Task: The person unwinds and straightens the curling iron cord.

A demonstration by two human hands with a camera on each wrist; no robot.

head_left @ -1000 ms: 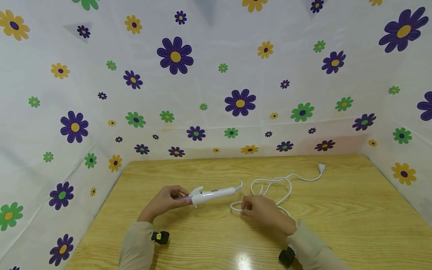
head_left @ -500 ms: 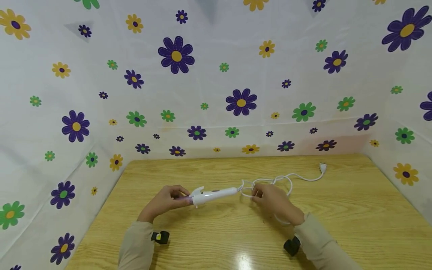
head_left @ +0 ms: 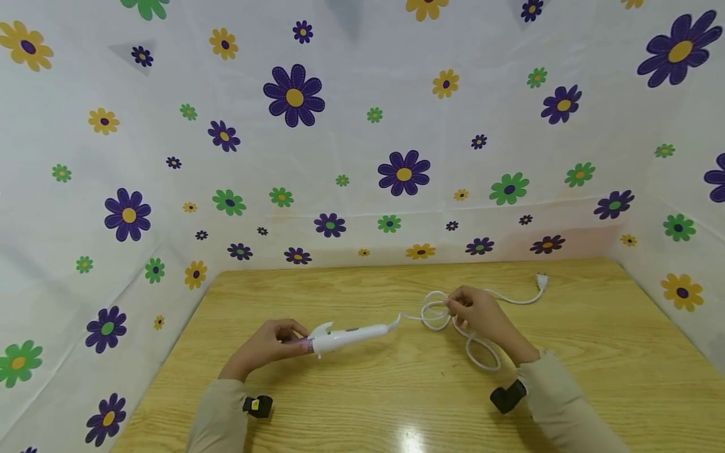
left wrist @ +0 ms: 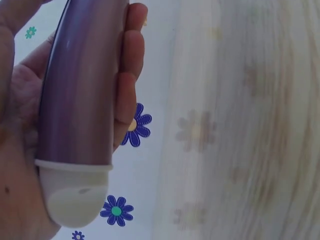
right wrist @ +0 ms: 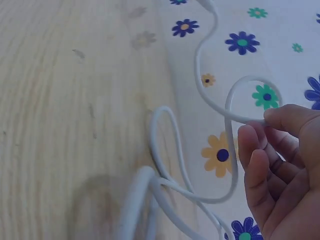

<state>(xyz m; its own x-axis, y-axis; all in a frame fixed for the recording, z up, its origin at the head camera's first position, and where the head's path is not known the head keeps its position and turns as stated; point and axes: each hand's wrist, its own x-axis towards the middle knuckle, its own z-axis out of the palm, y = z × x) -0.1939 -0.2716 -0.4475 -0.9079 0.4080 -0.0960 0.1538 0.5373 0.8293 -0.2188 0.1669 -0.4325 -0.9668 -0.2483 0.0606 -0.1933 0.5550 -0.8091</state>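
Note:
A white curling iron [head_left: 348, 338] with a purple barrel is held above the table at its barrel end by my left hand [head_left: 269, 345]. In the left wrist view the fingers wrap the purple barrel [left wrist: 85, 85], whose white tip [left wrist: 75, 200] points toward the wrist. Thumb and fingertips of my right hand [head_left: 481, 314] pinch the white power cord [head_left: 435, 314], which hangs in loops. Seen from the right wrist, the cord [right wrist: 199, 75] runs from the pinch toward the handle, and more loops dangle beside the right hand [right wrist: 285, 175].
The cord's two-pin plug [head_left: 542, 282] lies near the table's back right. A wood-grain table [head_left: 340, 402] spreads below both hands. Flower-print cloth walls [head_left: 351, 138] rise behind it and along both sides.
My right hand has moved right and away from me, drawing the cord loops with it and lifting them. The left hand, still holding the curling iron, has shifted slightly left and nearer.

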